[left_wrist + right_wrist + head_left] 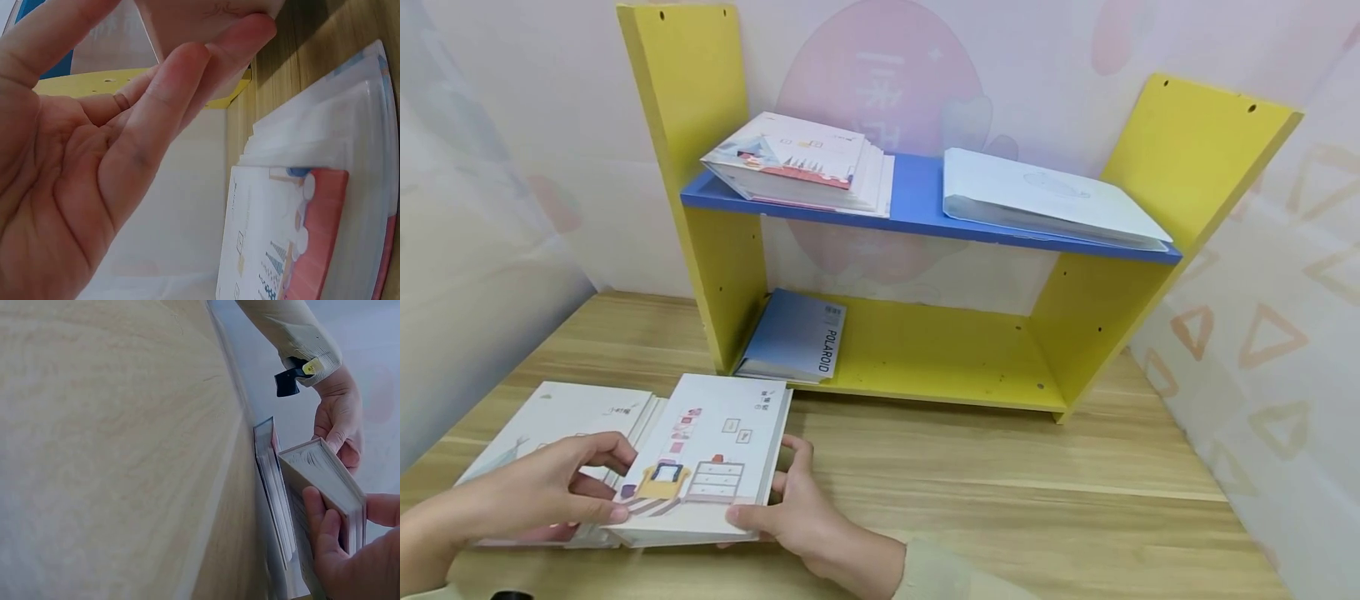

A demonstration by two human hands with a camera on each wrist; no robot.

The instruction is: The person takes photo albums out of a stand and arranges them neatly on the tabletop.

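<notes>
Book (707, 454) with the dresser cover sits at six o'clock, partly atop the stack (553, 425); left hand (542, 487) pinches its left edge, right hand (801, 512) grips its right; lifting level looks wisest.

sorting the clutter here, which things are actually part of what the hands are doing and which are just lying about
In hand:
- white book with the furniture drawing, held at both edges
- left hand
- right hand
- stack of books it is lifted from

Lying about:
- blue Polaroid book on the bottom shelf
- pile of books on the blue shelf
- white folder
- wooden table
</notes>
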